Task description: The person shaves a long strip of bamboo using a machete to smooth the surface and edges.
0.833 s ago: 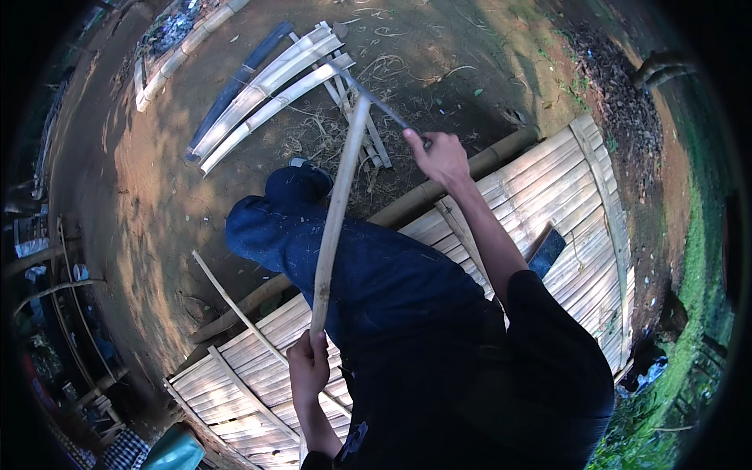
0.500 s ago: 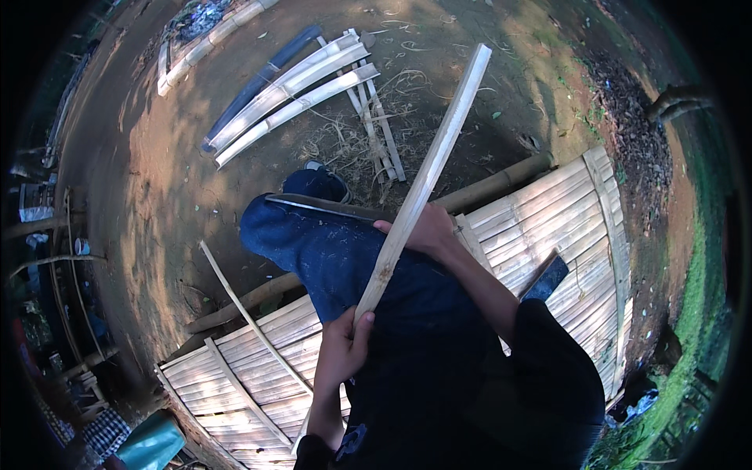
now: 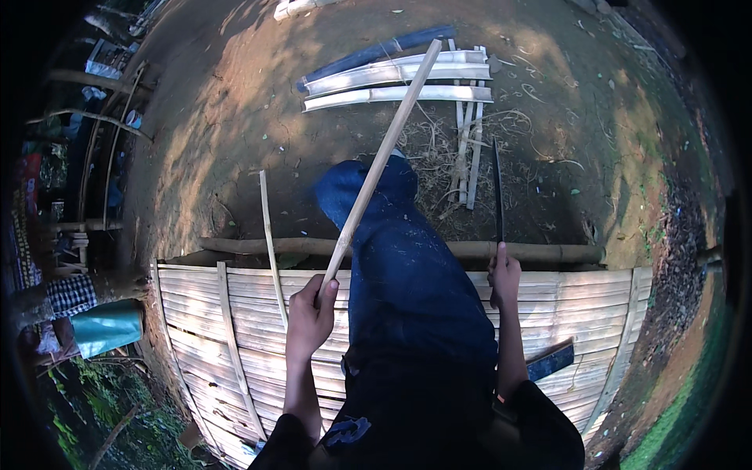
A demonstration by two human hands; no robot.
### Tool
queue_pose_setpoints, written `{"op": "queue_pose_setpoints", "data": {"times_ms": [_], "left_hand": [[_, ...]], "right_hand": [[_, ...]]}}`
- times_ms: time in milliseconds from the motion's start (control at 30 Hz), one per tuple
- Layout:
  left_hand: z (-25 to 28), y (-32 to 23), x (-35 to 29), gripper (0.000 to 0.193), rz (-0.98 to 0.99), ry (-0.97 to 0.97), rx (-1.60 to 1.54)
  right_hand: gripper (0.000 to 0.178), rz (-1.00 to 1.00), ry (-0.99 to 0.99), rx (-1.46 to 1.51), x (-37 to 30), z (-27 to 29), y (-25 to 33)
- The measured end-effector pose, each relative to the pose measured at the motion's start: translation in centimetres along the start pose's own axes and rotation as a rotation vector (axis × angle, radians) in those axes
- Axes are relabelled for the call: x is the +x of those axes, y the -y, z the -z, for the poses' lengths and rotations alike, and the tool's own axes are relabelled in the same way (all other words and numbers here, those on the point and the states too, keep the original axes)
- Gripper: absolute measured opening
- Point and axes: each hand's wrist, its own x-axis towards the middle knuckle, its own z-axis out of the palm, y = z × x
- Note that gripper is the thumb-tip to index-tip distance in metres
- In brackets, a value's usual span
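My left hand point(image 3: 310, 315) is closed round the lower end of a long bamboo strip point(image 3: 387, 149). The strip slants up and away over my blue-trousered legs point(image 3: 415, 274). In my right hand point(image 3: 504, 276), off to the right of the legs, is a machete point(image 3: 498, 196). Its dark, narrow blade points away from me and stands apart from the strip; its handle is hidden in my fist.
Beneath me is a slatted bamboo platform point(image 3: 202, 313) with a round pole point(image 3: 540, 252) along its far edge. A thin strip point(image 3: 270, 235) crosses that edge. Split bamboo pieces point(image 3: 376, 95) and shavings point(image 3: 423, 141) lie on the ground ahead. A dark flat object point(image 3: 551, 360) rests at right.
My right hand has drawn away from the bamboo strip to the right, and the machete has swung from lying across my legs to pointing forward. My view has turned as well.
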Motion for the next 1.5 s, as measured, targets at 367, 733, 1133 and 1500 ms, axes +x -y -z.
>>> {"op": "queue_pose_setpoints", "data": {"times_ms": [367, 733, 1133, 1500], "left_hand": [[3.7, 1.1, -0.6, 0.026, 0.033, -0.270, 0.045], [4.3, 2.4, -4.5, 0.028, 0.066, -0.391, 0.034], [4.3, 3.4, -6.3, 0.033, 0.089, -0.451, -0.093], [3.5, 1.6, -4.8, 0.031, 0.081, -0.469, -0.043]], "right_hand": [[0.053, 0.253, 0.027, -0.179, -0.3, -0.5, -0.4], [0.047, 0.952, 0.236, -0.633, -5.0, 4.8, 5.7], [0.056, 0.630, 0.057, -0.342, 1.1, 7.6, 0.6], [0.056, 0.662, -0.132, -0.708, 3.3, 8.6, -5.5]]}}
